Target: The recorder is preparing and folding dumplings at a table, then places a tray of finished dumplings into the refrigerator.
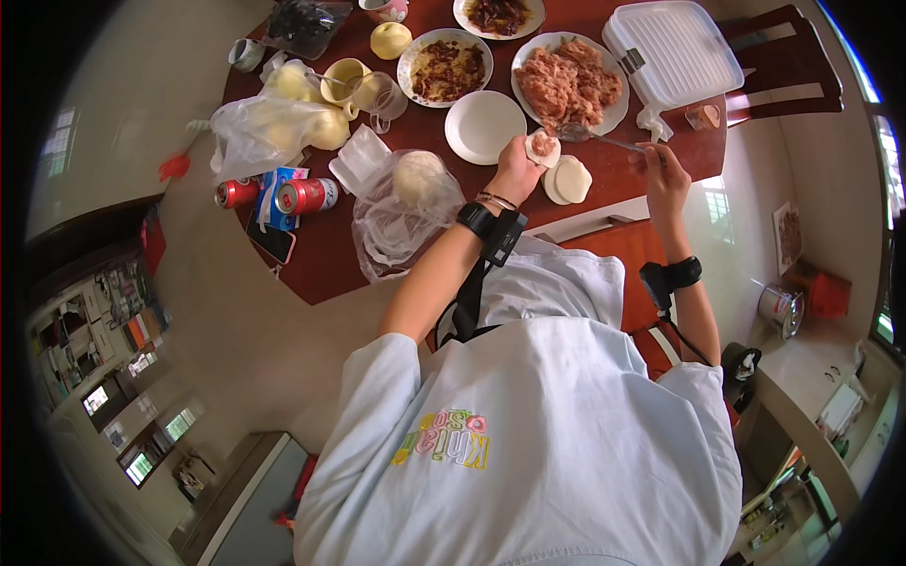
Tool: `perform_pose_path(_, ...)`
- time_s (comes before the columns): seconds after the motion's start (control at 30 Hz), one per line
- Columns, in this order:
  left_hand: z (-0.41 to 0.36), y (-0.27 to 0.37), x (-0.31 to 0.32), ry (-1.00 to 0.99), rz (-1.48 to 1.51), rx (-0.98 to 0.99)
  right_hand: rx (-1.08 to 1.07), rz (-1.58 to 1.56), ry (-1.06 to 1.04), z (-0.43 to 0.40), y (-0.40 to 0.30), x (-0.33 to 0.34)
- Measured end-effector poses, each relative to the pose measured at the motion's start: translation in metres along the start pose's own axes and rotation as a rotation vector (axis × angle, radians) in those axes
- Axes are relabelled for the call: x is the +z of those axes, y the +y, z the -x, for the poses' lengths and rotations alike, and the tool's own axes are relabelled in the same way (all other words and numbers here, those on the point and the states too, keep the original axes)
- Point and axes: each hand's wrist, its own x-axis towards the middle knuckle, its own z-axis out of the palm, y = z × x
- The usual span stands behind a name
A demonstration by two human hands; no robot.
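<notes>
On my left hand rests a round dough wrapper with a lump of raw minced meat on it. My right hand grips the handle of a metal spoon, whose bowl lies at the near rim of a plate heaped with minced meat. Several more dough wrappers overlap on the table just right of my left hand. Beyond that hand, to its left, sits a white plate with nothing on it.
Left on the red-brown table are a plastic bag of dough, red cans, a phone, a bag of round yellowish fruit, and a glass mug. Farther back stand plates of dark food and a lidded plastic box.
</notes>
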Motion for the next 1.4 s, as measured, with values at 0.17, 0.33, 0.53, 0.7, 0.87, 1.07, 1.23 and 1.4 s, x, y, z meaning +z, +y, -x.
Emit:
perform_pose_path(0.17,0.000,0.005,0.002,0.100,0.346,-0.108,-0.030,-0.002,0.056,0.003,0.007,0.003)
perform_pose_path(0.33,-0.019,-0.012,-0.009,0.113,0.086,-0.083,-0.183,0.148,0.026,0.007,0.011,0.017)
perform_pose_path(0.53,-0.029,-0.021,-0.009,0.097,0.044,-0.081,-0.339,0.243,-0.025,0.010,0.022,0.023)
perform_pose_path(0.7,-0.033,-0.028,-0.018,0.063,-0.250,0.033,-0.386,0.305,0.018,0.013,0.016,0.027)
perform_pose_path(0.87,0.010,-0.002,0.002,-0.014,-1.232,0.292,-0.173,0.314,0.130,0.032,0.008,0.019)
perform_pose_path(1.07,0.036,0.006,-0.002,0.120,-0.006,0.074,0.021,0.177,0.147,0.034,0.029,0.022)
perform_pose_path(1.23,0.067,0.033,-0.001,0.144,0.316,0.002,0.275,-0.096,0.152,0.019,0.049,0.034)
perform_pose_path(1.4,0.078,0.045,-0.006,0.150,0.273,-0.018,0.328,-0.178,0.073,0.016,0.058,0.038)
